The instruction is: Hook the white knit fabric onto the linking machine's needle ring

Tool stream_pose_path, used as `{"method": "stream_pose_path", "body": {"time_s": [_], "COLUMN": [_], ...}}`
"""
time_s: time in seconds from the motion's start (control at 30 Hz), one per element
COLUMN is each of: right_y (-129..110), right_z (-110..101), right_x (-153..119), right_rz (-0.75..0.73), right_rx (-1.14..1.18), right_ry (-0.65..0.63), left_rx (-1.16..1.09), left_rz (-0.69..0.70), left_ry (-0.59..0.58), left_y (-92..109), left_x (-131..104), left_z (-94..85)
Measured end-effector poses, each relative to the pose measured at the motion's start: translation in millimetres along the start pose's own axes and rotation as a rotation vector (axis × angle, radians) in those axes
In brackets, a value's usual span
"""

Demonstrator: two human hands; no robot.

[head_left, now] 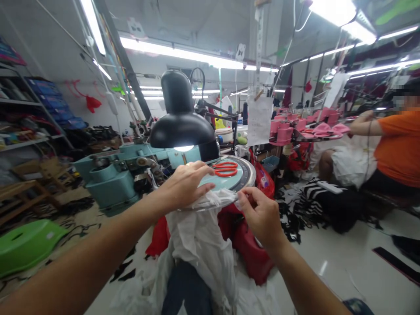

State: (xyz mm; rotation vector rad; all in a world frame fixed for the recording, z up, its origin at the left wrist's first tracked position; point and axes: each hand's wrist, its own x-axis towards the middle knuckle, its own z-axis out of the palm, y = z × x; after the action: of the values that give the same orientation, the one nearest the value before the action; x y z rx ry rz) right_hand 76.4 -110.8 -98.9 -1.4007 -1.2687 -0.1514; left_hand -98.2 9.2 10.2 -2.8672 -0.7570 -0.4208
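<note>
My left hand (187,186) lies over the near left side of a round pale-green dial (245,168) with a metal rim, its fingers spread. Its fingertips come close to a pair of orange-handled scissors (225,169) on top of the dial. White knit fabric (215,199) runs along the dial's near edge below my left fingers and hangs down over my lap. At the right of the rim, my right hand (262,214) pinches the end of this fabric between thumb and fingertips. A black lamp (183,127) shines just beyond my left hand.
A teal machine body (111,183) extends left of the dial. A green stool (28,245) stands at far left. Red cloth (251,249) hangs below the dial. On the right, a person in an orange top (398,148) sits by pink machines (282,131); dark scraps (290,218) litter the floor.
</note>
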Motion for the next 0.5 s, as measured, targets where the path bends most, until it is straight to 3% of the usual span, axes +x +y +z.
{"method": "stream_pose_path", "body": {"time_s": [0.13, 0.2, 0.27, 0.4, 0.5], "right_y": [-13.9, -20.4, -23.0, -16.4, -11.0], "right_z": [-1.3, -1.9, -2.4, -2.2, -1.2], "right_x": [8.6, 9.9, 6.7, -3.8, -2.8], "right_rz": [0.053, 0.076, 0.078, 0.014, -0.093], "right_rx": [-0.114, -0.105, -0.043, 0.02, -0.029], "right_ry": [-0.146, -0.197, -0.121, 0.108, 0.135], "left_rx": [-0.21, -0.298, -0.357, -0.422, -0.493], "left_rz": [0.16, 0.247, 0.241, 0.145, 0.158], "left_ry": [-0.189, -0.149, -0.119, -0.202, -0.141], "left_y": [4.7, 5.1, 3.8, 7.6, 20.5], "left_x": [5.6, 9.4, 14.1, 25.7, 33.3], "left_z": [-2.9, -1.1, 2.5, 7.8, 3.6]}}
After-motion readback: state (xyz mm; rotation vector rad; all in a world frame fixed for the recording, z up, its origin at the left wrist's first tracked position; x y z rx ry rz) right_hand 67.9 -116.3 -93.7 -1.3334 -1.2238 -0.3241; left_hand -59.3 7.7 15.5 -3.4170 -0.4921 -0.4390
